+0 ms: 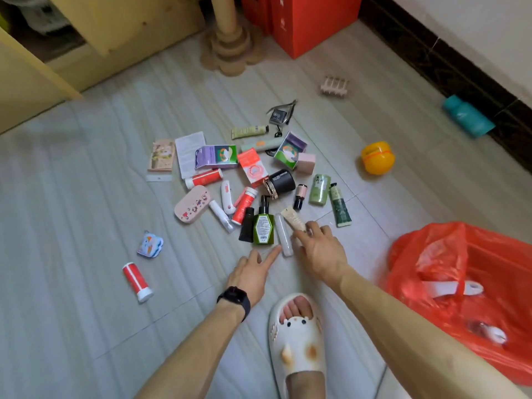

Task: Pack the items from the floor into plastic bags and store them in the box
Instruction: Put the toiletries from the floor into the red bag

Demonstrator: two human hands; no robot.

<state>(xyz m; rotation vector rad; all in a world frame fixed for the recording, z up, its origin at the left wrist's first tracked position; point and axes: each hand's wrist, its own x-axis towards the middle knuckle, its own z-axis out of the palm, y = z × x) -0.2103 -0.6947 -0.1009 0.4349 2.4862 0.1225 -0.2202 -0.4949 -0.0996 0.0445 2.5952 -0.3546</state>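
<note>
Left hand (253,272): loose, forefinger out beside white tube (283,237).
Right hand (319,249): spread, resting on beige tube (292,218).
Bag (431,246): red, at right.

The floor (86,197) is pale grey with long soft stripes and thin lines between the tiles. A white wall (475,30) is at the top right, with a dark strip (431,61) along its bottom. A yellow wooden cupboard (34,82) stands at the top left. Next to it is a round wooden post (227,15) on a base (227,56) shaped like a flower. Near the bottom, a white slipper (296,347) with a little cat face and orange spots rests on the floor. Bare toes (296,308) poke out of its front. A black watch (234,298) is on one wrist.
</note>
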